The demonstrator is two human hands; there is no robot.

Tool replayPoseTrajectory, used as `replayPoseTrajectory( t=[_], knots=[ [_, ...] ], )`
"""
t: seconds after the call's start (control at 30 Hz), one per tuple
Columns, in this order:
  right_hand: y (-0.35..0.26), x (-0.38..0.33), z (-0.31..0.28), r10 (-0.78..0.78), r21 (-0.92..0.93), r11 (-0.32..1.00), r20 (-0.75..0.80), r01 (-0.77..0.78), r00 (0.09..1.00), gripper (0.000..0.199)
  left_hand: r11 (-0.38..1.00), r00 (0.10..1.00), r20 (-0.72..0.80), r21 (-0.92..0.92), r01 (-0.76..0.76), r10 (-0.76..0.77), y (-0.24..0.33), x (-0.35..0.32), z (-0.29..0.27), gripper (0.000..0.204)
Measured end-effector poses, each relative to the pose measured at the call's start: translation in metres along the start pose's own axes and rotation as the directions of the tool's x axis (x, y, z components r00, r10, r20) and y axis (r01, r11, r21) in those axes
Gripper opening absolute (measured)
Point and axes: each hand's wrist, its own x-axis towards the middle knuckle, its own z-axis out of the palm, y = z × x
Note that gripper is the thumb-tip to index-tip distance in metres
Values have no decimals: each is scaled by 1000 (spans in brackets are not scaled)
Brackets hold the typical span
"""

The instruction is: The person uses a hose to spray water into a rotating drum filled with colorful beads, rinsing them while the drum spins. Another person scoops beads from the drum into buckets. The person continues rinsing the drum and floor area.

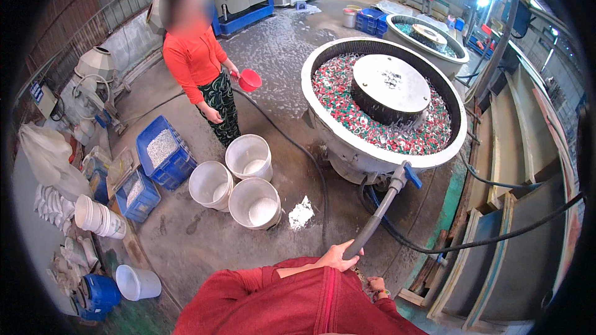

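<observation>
My left hand (337, 255) is closed around the lower end of a grey pipe (380, 212). A blue valve handle (412, 175) sits near the pipe's far end, at the near rim of a big round tub (347, 144). Small red, green and white pieces (333, 96) fill the ring of this tub, around a raised drum with a pale round lid (392, 82). Low beside my body, my right hand (375, 283) has its fingers curled in, and I see nothing in it. A bracelet circles that wrist.
Three white buckets (254, 205) stand left of the tub, near white powder (302, 212) spilled on the floor. Behind them, a person in orange (194, 56) holds a red scoop (249, 79). Blue crates (162, 152) stand left. A dark hose (313, 161) crosses the floor.
</observation>
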Motion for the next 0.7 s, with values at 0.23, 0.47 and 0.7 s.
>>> replayPoseTrajectory(
  t=[0.23, 0.47, 0.7],
  knots=[
    [24, -48, 32, -4, 81, 997, 1, 4, 1000, 27, 999, 990, 137, 30, 31, -35, -17, -24, -3, 20],
    [46, -59, 44, 48, 63, 997, -1, -47, 999, 19, 997, 994, 108, 72, -30, 22, -26, -38, -1, 21],
    [49, -38, 37, -9, 16, 1000, -63, 10, 998, 18, 999, 993, 119, 28, -22, 19, -21, -38, 0, 21]
  ],
)
